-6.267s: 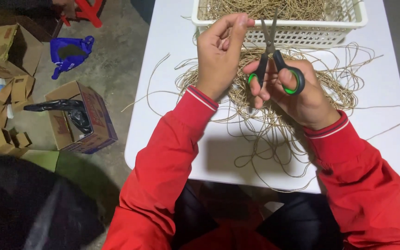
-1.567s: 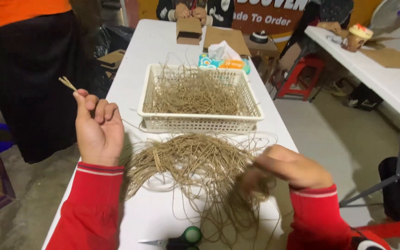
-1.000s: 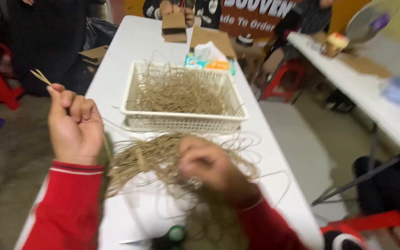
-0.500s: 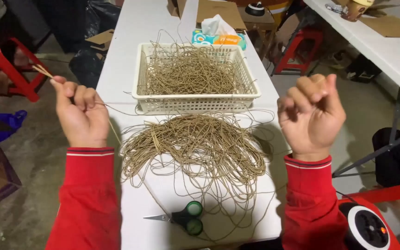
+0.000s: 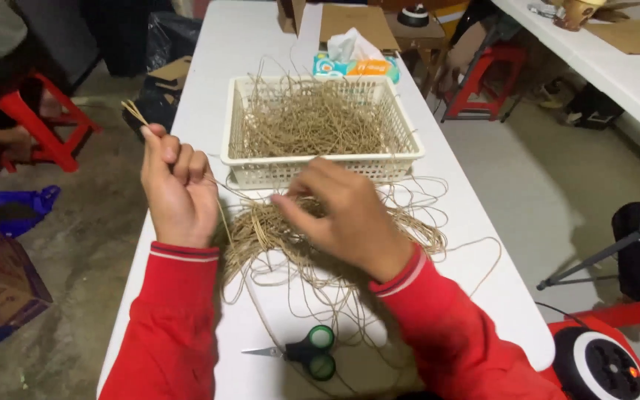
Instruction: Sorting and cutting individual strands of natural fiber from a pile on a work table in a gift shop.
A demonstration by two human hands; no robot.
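Two red sleeves (image 5: 172, 326) fill the bottom of the view, and right between them on the white table (image 5: 483, 289) sits a pair of scissors (image 5: 305, 352) with green and black handles, blades pointing left, nobody touching them. A bit further up, the right hand (image 5: 342, 218) is down on the loose pile of tan twine (image 5: 275, 230), fingers pinched together over the strands, though you can't really tell if it's got one caught. The left hand (image 5: 178, 187) is raised off to the left side, closed in a fist around a few strands whose cut ends (image 5: 135, 112) poke out above the thumb. Past the pile, a white plastic basket (image 5: 320, 164) is full of more short twine pieces. Behind that, a tissue box (image 5: 355, 65) and some cardboard. Red stools (image 5: 50, 133) stand on the floor either side.
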